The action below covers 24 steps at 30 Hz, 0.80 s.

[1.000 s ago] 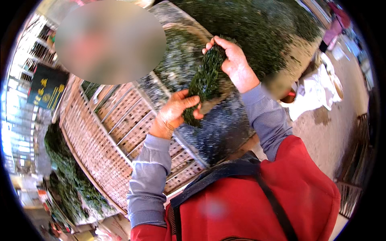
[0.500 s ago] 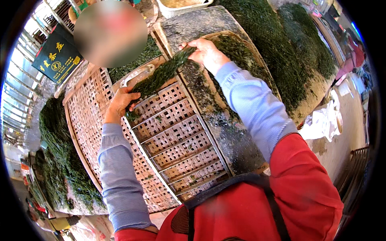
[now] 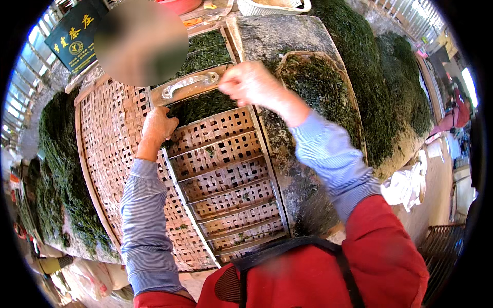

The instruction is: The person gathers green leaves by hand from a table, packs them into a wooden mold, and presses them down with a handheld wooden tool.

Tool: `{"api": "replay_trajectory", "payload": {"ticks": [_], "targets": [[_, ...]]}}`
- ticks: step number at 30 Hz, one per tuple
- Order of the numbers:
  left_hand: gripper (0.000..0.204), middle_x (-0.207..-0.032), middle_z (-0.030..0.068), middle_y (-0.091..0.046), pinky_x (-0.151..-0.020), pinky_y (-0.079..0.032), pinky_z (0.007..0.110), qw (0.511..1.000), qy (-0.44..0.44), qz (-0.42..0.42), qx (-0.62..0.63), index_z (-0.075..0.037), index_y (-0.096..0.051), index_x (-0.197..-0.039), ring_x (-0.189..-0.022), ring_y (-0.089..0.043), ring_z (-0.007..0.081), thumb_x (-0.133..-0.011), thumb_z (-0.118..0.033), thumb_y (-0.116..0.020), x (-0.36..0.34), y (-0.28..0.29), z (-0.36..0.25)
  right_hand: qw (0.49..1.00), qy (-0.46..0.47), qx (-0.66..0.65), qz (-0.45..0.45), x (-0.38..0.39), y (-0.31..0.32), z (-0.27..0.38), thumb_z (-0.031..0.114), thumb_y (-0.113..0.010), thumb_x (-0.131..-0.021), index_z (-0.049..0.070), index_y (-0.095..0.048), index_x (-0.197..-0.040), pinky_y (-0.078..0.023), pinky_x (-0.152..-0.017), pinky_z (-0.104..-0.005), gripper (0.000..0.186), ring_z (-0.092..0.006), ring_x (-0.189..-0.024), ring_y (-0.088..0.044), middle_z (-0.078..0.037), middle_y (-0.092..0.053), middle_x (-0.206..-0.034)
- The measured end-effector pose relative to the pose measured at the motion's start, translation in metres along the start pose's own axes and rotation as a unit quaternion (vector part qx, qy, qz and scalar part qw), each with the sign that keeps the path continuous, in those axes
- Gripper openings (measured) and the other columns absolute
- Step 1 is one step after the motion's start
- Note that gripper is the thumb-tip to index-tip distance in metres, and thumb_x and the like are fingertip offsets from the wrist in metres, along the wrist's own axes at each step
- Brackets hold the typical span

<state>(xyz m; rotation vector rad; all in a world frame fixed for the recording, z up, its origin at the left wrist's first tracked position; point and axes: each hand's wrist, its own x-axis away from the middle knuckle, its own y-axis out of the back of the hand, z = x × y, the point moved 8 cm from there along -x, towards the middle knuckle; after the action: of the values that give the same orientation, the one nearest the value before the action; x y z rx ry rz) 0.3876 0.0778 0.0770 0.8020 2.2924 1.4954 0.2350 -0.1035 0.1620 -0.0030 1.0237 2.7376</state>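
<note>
A strip of stringy dark green leaves (image 3: 200, 106) lies across one slot of a slatted wooden frame (image 3: 268, 167). The frame rests on a woven bamboo tray (image 3: 118, 133). My left hand (image 3: 158, 127) is on the frame's left rail, its fingers bent round the strip's left end. Above the right rail is my right hand (image 3: 250, 87), slightly blurred, fingers curled together near the strip's right end; whatever they hold is hidden. A wooden board with a white handle (image 3: 190, 84) lies just beyond the strip. Farther slots hold more dark green leaves (image 3: 203, 60).
A leaf-filled basket (image 3: 321, 84) sits on a stained board (image 3: 287, 38) at the right. Large green heaps (image 3: 354, 87) rise beyond it and at the far left. A white basket (image 3: 272, 7) and a red basin (image 3: 179, 5) stand at the back. Another person is far right.
The leaf bundle stretched between my hands has come down into a frame slot beside the handled board. My right hand has moved nearer and lower, onto the right rail. The whole view has shifted.
</note>
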Motion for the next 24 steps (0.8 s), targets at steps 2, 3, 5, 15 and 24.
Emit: {"api": "replay_trajectory", "payload": {"ticks": [2, 3, 5, 15, 24], "targets": [[0.032, -0.065, 0.0148, -0.063, -0.049, -0.048, 0.03, 0.99, 0.036, 0.061, 0.12, 0.008, -0.063, -0.098, -0.048, -0.06, 0.019, -0.071, -0.008, -0.061, 0.011, 0.007, -0.009, 0.993, 0.054, -0.101, 0.008, -0.027, -0.039, -0.007, 0.016, -0.062, -0.085, 0.002, -0.065, -0.09, -0.051, -0.046, -0.0193, 0.015, -0.0081, -0.055, -0.06, -0.009, -0.066, -0.076], [0.03, -0.065, 0.0125, -0.062, -0.046, -0.047, 0.028, 0.979, 0.026, 0.087, 0.184, 0.008, -0.063, -0.097, -0.047, -0.058, 0.0169, -0.071, -0.006, -0.061, 0.007, 0.008, -0.007, 0.996, 0.05, -0.08, 0.003, -0.038, -0.058, -0.033, 0.018, -0.063, -0.082, 0.003, -0.067, -0.086, -0.051, -0.049, -0.0235, 0.016, -0.0106, -0.053, -0.061, -0.01, -0.066, -0.071], [0.022, -0.072, 0.0052, -0.062, -0.042, -0.043, 0.025, 0.956, 0.013, 0.115, 0.27, 0.006, -0.063, -0.092, -0.048, -0.054, 0.0111, -0.071, 0.0, -0.066, 0.015, 0.027, -0.001, 0.999, 0.009, -0.033, -0.006, -0.047, -0.076, -0.052, 0.021, -0.067, -0.077, 0.005, -0.069, -0.084, -0.052, -0.056, -0.0295, 0.018, -0.0144, -0.053, -0.063, -0.01, -0.066, -0.066], [0.034, -0.103, 0.014, -0.059, -0.075, -0.047, 0.04, 0.961, 0.1, -0.246, -0.074, -0.007, -0.066, -0.095, -0.085, -0.059, 0.034, -0.067, 0.004, -0.051, 0.045, 0.083, 0.109, 0.967, -0.005, 0.216, -0.133, -0.029, -0.08, -0.031, 0.031, -0.073, -0.067, 0.013, -0.067, -0.078, -0.052, -0.061, -0.0408, 0.022, -0.0279, -0.072, -0.065, -0.011, -0.065, -0.075], [0.03, -0.111, 0.0062, -0.057, -0.105, -0.019, 0.046, 0.916, -0.167, -0.302, -0.204, -0.005, -0.063, -0.101, -0.118, -0.045, 0.0226, -0.092, -0.026, -0.043, 0.08, -0.009, -0.044, 0.999, 0.003, 0.0, -0.05, 0.008, -0.04, -0.021, 0.018, -0.066, -0.079, 0.008, -0.067, -0.093, -0.054, -0.067, -0.0353, 0.018, -0.0197, -0.071, -0.065, -0.01, -0.067, -0.078]]}}
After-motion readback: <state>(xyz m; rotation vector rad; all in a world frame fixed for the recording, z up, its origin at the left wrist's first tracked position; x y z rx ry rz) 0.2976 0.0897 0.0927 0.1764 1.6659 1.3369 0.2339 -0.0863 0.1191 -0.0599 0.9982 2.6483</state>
